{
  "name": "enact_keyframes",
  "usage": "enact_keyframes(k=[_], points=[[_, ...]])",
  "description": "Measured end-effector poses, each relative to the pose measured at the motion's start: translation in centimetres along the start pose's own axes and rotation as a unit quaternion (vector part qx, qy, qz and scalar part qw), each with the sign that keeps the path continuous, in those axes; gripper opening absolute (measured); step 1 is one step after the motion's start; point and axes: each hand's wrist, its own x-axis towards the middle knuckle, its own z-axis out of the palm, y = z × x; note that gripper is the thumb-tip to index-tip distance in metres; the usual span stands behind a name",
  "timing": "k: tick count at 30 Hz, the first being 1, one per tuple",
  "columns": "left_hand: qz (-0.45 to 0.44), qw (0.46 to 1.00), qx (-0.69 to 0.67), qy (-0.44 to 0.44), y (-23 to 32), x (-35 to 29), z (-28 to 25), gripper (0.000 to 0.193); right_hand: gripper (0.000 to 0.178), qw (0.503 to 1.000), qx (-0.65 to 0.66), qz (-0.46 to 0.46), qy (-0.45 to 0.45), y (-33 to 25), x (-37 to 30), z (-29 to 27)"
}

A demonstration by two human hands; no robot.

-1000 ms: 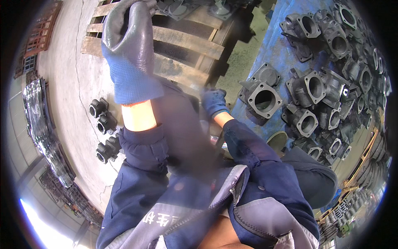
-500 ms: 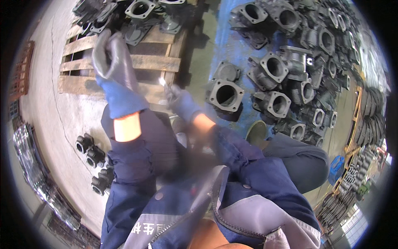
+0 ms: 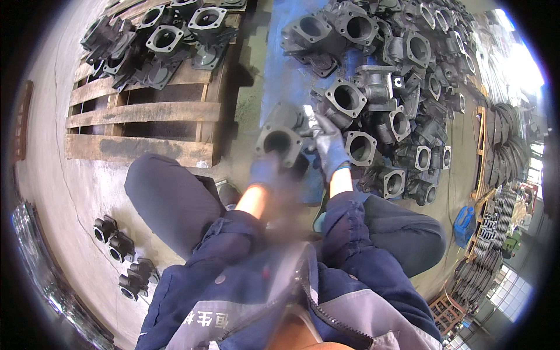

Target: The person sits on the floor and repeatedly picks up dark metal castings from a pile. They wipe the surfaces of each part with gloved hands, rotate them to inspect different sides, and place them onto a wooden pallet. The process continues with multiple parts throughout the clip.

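Observation:
My left hand (image 3: 265, 170), in a blue and dark grey glove, is at the near rim of a dark flanged metal casting (image 3: 279, 125) with a round bore. Motion smears both, and its fingers look hooked over the rim at the bore. Just to the right, my right hand (image 3: 331, 146), gloved alike, is closed round a small hand tool with a bright, pale end (image 3: 310, 113). That end points away from me, beside the casting; the tool's exact kind is not clear.
Many similar castings (image 3: 360, 147) crowd the blue surface (image 3: 269, 76) ahead and right. At far left, a wooden pallet (image 3: 143, 112) carries more castings (image 3: 163, 39). Several small castings (image 3: 121, 247) lie on the floor left of my knee. A blue container (image 3: 464, 226) stands at the right.
My left hand has come from the castings on the pallet to the casting on the blue surface. My right hand has moved right with the tool. The view has shifted right.

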Motion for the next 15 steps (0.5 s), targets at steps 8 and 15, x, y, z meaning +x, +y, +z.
enact_keyframes(k=[8, 15], points=[[-0.225, 0.96, -0.168, -0.027, -5.6, 1.3, -1.4, 0.043, 0.041, 0.995, -0.076, -0.072, 0.0, 3.6, -0.1, 3.0], [-0.202, 0.969, -0.127, -0.062, -3.8, 0.4, -3.0, 0.041, 0.048, 0.946, -0.316, -0.057, 0.037, 5.2, 1.4, 3.6]])
